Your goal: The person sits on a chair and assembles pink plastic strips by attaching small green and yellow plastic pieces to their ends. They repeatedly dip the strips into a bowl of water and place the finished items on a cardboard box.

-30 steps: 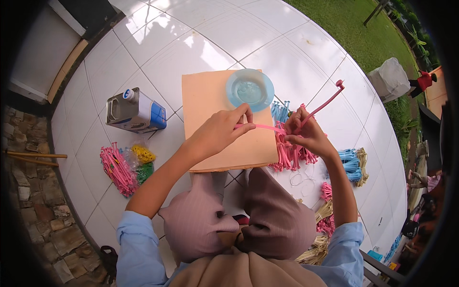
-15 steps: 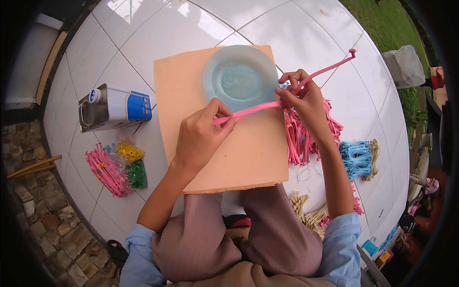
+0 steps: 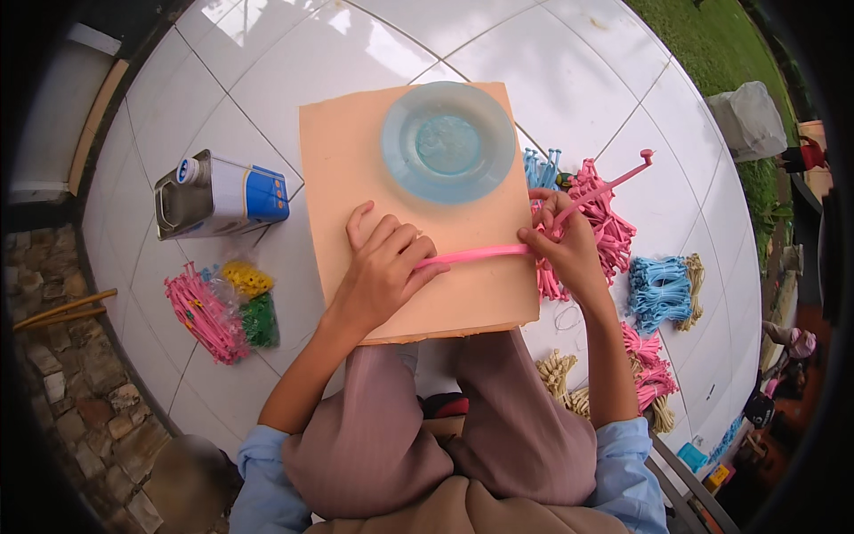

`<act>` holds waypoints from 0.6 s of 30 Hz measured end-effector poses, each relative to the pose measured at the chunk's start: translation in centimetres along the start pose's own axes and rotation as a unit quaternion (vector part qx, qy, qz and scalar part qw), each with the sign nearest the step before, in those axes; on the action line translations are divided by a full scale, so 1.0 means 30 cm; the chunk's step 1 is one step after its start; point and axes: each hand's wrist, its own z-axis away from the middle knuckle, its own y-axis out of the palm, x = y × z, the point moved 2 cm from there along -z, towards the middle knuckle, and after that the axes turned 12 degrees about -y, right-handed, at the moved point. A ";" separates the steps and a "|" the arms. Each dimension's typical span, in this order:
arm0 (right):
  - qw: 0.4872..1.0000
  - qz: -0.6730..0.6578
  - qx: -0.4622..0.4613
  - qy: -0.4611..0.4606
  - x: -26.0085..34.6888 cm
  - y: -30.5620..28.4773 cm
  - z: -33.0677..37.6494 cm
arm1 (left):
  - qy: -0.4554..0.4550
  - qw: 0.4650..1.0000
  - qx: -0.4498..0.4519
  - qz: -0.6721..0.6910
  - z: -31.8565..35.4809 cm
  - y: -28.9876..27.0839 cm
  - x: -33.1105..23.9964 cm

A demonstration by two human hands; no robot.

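A long, flexible pink strip (image 3: pixel 485 254) is stretched level between my two hands above a peach-coloured board (image 3: pixel 427 307). My left hand (image 3: pixel 378 271) pinches its left end between thumb and fingers, low over the board. At the board's right edge, my right hand (image 3: pixel 569 249) grips the strip further along. Its free end slants up past this hand to a small knob. A shallow, see-through bluish dish (image 3: pixel 398 142) sits on the far part of the board, beyond both hands. The board lies over my knees.
Left of the board stand a metal can (image 3: pixel 227 200) and bags of pink strips (image 3: pixel 206 311), yellow pieces (image 3: pixel 247 278) and green pieces (image 3: pixel 259 320). To the right lie bundles of pink (image 3: pixel 609 222), blue (image 3: pixel 660 294) and cream strips (image 3: pixel 558 372) on white tiles (image 3: pixel 703 222).
Both hands have come nearer to me with the pink strip, which now lies more level and lower over the board. My left hand has turned palm-down, its fingers spread more.
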 end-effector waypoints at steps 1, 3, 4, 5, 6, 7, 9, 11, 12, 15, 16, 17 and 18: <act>1.000 0.011 0.000 -0.010 0.000 0.003 0.000 | 0.004 1.000 0.000 0.004 0.003 0.002 0.001; 1.000 -0.012 -0.018 0.008 0.006 0.009 0.008 | 0.009 1.000 0.000 0.013 0.016 0.005 -0.001; 0.999 -0.022 -0.021 0.020 0.007 0.015 0.014 | 0.010 1.000 -0.001 0.017 0.026 0.009 0.000; 0.999 -0.031 -0.024 0.032 0.009 0.021 0.020 | 0.012 1.000 -0.002 0.022 0.036 0.013 -0.001; 0.998 -0.035 -0.021 0.047 0.016 0.021 0.030 | 0.011 1.000 -0.001 0.022 0.046 0.017 -0.005; 0.999 -0.026 -0.015 0.037 0.019 0.020 0.036 | 0.011 1.000 -0.003 0.020 0.053 0.016 -0.011; 1.000 0.008 0.000 -0.005 0.007 0.014 0.058 | 0.010 1.000 -0.004 0.015 0.074 0.016 -0.020; 1.000 0.027 -0.002 -0.015 0.035 0.024 0.071 | 0.012 1.000 -0.010 0.008 0.087 0.017 -0.029; 1.000 0.022 -0.010 -0.016 0.028 0.029 0.084 | 0.011 1.000 -0.010 0.013 0.094 0.013 -0.034; 0.999 0.011 -0.021 -0.043 0.042 0.002 0.115 | 0.003 0.999 -0.002 0.054 0.102 -0.027 -0.064; 0.998 0.007 -0.015 -0.060 0.075 -0.012 0.132 | -0.007 0.996 0.013 0.084 0.119 -0.039 -0.079; 0.997 0.002 -0.010 -0.078 0.103 -0.018 0.146 | -0.016 0.993 0.030 0.114 0.131 -0.052 -0.092; 0.997 -0.012 -0.018 -0.075 0.120 -0.015 0.148 | -0.059 0.988 0.058 0.133 0.133 -0.068 -0.091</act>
